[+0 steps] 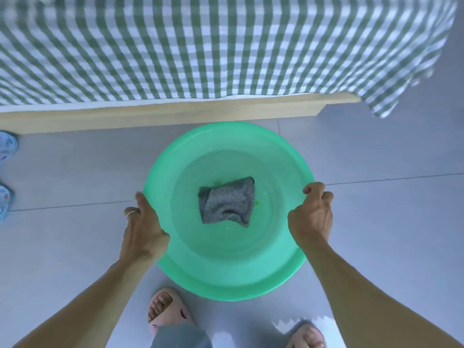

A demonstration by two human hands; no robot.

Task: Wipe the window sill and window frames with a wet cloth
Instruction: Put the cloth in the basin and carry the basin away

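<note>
over a grey tiled floor (75, 234), beside a bed draped in a green checked sheet (200, 46), a person holds a green plastic basin (226, 280) out in front, above their own slippered feet. the left hand (143, 227) grips the rim on one side, thumb over the edge and fingers hidden beneath; the right hand (311, 217) grips the opposite rim with fingers curled round it. as for the task, it looks barely started: no window sill or frame is in view, so nothing can be counted as wiped, and the wiping itself all seems left to do. inside the basin lies the grey cloth (227, 202), crumpled near the middle of the bottom, touching neither hand. the bottom looks glossy, likely shallow water, though its depth cannot be told. a few small yellow-green specks sit near the cloth.
</note>
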